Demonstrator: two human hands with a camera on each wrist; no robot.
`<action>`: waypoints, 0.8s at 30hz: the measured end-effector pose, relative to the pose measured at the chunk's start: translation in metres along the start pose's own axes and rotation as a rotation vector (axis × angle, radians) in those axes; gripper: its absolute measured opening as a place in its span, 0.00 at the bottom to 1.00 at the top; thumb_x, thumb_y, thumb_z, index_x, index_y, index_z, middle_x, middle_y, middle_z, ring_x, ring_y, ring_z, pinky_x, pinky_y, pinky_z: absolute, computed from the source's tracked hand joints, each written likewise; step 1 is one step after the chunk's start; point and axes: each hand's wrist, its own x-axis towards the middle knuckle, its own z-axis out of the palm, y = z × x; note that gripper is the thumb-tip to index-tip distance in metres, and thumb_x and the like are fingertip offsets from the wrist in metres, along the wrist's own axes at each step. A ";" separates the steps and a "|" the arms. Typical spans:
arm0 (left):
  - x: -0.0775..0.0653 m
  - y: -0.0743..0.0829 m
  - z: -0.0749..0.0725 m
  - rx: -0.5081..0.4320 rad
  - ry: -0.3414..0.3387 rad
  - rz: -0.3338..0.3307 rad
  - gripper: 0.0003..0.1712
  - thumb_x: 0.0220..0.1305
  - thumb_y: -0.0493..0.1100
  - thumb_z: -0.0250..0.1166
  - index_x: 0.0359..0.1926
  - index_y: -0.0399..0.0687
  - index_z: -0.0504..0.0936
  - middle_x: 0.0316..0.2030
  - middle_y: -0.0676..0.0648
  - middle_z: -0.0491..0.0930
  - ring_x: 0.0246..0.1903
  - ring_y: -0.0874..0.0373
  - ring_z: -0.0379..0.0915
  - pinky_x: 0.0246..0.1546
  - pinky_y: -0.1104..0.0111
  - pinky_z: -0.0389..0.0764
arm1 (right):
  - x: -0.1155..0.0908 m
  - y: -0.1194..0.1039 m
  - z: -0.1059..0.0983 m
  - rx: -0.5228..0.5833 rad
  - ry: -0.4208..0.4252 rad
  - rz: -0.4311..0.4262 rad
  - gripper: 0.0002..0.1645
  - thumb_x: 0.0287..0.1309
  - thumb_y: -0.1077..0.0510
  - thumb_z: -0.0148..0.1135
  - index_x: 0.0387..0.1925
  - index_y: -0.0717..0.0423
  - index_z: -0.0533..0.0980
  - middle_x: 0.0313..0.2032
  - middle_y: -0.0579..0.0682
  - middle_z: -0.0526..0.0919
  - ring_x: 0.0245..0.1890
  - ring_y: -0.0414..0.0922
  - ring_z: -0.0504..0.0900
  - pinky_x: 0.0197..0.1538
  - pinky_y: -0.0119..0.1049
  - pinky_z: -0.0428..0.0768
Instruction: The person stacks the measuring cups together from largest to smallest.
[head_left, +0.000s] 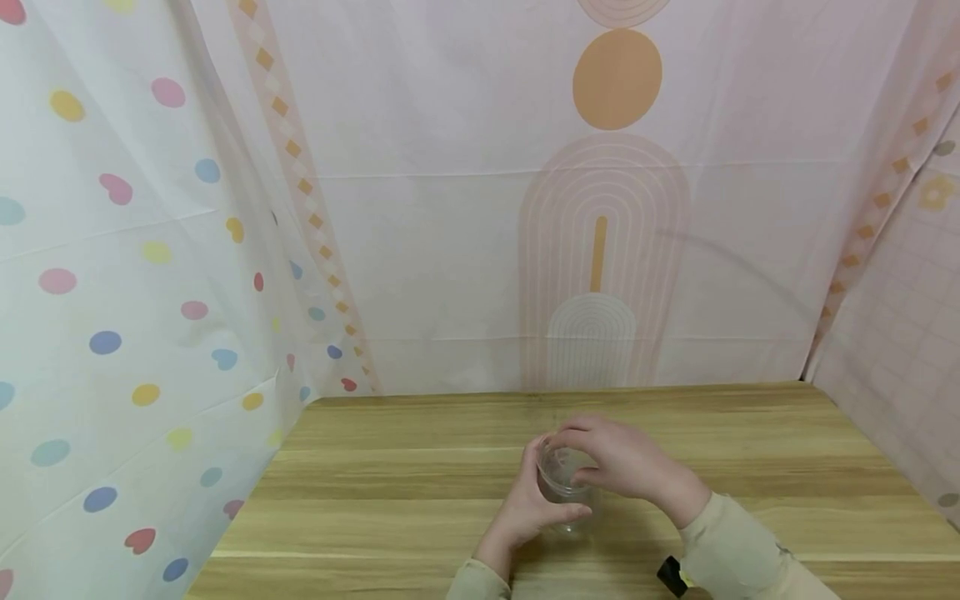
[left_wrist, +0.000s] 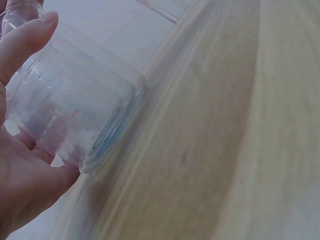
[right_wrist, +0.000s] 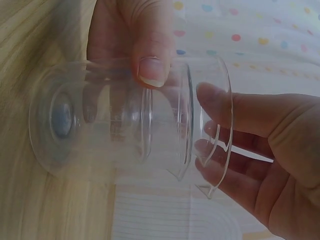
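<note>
Two clear glass beakers are nested one inside the other, upright on the table. In the right wrist view, the outer beaker has its spouted rim below the rim of the inner beaker, which sticks out above it. My left hand grips the outer beaker from the left, thumb across the near side; the left wrist view shows its base close to the tabletop. From above, my right hand holds the inner beaker near its rim with curled fingers and thumb. Glare blurs the glass walls.
Everything stands on a wood-grain table. A black object with a yellow patch is beside the right sleeve at the near edge. Patterned curtains hang behind the table and along its left side.
</note>
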 end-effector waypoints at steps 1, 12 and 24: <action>0.000 0.000 0.000 0.003 0.001 0.002 0.57 0.43 0.32 0.80 0.69 0.50 0.55 0.63 0.47 0.66 0.63 0.50 0.62 0.64 0.64 0.61 | 0.001 0.000 0.000 -0.001 -0.007 0.003 0.28 0.43 0.59 0.80 0.50 0.52 0.81 0.47 0.44 0.80 0.45 0.42 0.80 0.45 0.38 0.81; 0.001 0.001 -0.001 -0.026 -0.025 0.033 0.56 0.44 0.30 0.79 0.69 0.50 0.56 0.65 0.47 0.64 0.64 0.49 0.61 0.64 0.64 0.62 | 0.010 -0.001 0.003 0.002 -0.088 0.038 0.26 0.43 0.59 0.80 0.48 0.51 0.82 0.47 0.45 0.81 0.47 0.43 0.80 0.49 0.39 0.80; 0.000 -0.001 -0.001 -0.041 -0.029 0.035 0.56 0.44 0.31 0.80 0.70 0.51 0.56 0.66 0.48 0.64 0.65 0.48 0.60 0.65 0.64 0.60 | 0.013 -0.003 0.003 0.002 -0.089 0.028 0.25 0.40 0.60 0.81 0.45 0.49 0.83 0.44 0.42 0.80 0.46 0.43 0.80 0.48 0.39 0.80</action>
